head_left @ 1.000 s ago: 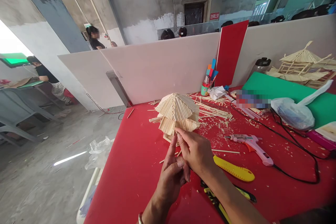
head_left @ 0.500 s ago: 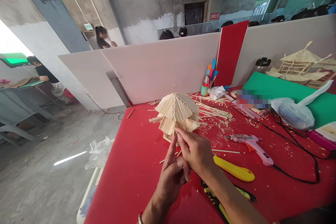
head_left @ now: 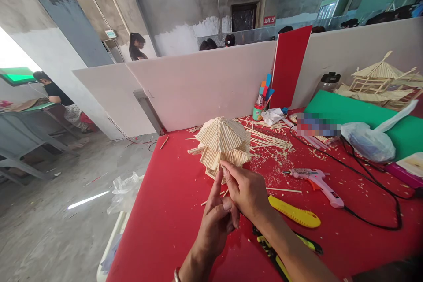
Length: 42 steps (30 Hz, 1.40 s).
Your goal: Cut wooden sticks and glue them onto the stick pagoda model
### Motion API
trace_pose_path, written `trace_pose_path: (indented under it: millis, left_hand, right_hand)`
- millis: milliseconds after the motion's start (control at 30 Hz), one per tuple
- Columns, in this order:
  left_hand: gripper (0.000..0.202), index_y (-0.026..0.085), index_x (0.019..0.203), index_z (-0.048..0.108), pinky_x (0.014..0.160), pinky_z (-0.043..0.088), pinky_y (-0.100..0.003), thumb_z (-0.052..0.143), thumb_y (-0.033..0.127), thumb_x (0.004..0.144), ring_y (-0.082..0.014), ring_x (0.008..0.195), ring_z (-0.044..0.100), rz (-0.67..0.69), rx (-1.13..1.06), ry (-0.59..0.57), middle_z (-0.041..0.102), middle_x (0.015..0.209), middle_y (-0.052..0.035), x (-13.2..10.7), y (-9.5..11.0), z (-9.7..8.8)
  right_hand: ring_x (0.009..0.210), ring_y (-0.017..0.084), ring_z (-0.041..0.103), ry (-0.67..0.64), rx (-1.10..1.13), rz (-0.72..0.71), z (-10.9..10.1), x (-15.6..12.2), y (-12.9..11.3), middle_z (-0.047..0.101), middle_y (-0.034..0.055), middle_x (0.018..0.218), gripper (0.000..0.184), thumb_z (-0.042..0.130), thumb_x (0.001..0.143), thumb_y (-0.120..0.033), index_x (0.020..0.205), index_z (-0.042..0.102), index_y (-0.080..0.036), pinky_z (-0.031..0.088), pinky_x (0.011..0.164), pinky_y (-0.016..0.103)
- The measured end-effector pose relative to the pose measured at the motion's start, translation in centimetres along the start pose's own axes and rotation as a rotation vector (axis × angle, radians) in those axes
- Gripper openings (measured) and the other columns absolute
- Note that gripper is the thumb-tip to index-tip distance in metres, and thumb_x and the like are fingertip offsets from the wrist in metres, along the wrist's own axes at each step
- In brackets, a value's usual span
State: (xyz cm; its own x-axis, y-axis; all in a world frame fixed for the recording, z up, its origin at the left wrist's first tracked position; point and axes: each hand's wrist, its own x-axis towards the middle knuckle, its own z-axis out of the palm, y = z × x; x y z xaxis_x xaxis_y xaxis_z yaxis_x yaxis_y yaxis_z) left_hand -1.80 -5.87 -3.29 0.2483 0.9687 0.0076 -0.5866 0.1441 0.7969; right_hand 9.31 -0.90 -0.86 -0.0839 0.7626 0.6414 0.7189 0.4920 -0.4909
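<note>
A small tiered pavilion model (head_left: 222,136) built of thin wooden sticks stands on the red table. At the front corner of its lower roof, my right hand (head_left: 249,187) pinches thumb and fingers together. Whatever lies inside that pinch is too small and covered to make out. My left hand (head_left: 216,222) has its index finger stretched up to the same corner, near the right fingertips, while its other fingers curl loosely. Behind and below the hands, the model's base is partly hidden. A yellow-handled cutter (head_left: 294,212) lies beside my right forearm.
A pink glue gun (head_left: 319,183) with a black cord rests to the right. Loose sticks (head_left: 269,139) and shavings lie behind the model. A black-and-yellow tool (head_left: 272,253) sits partly under my right arm. Another stick model (head_left: 380,79) stands beyond a green board (head_left: 350,116).
Both hands and the model hold nearly the same position. A person behind the partition has shifted slightly to the right and lowered a hand from view.
</note>
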Motion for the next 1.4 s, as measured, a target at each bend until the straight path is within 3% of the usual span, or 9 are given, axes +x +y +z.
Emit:
trace_pose_path:
  millis: [1400]
  left_hand:
    - [0.086,0.023,0.155,0.003,0.04,0.023,-0.019,0.053,0.022,0.085,-0.0081,0.04,0.031,-0.013,0.001,0.005,0.058,0.051,0.0022,0.08,0.03,-0.06]
  right_hand:
    - [0.071,0.012,0.07,0.013,0.02,-0.013,0.19,-0.26,0.2,0.076,-0.0023,0.092,0.032,0.046,0.097,-0.025,0.122,0.064,-0.025,0.045,0.064,0.023]
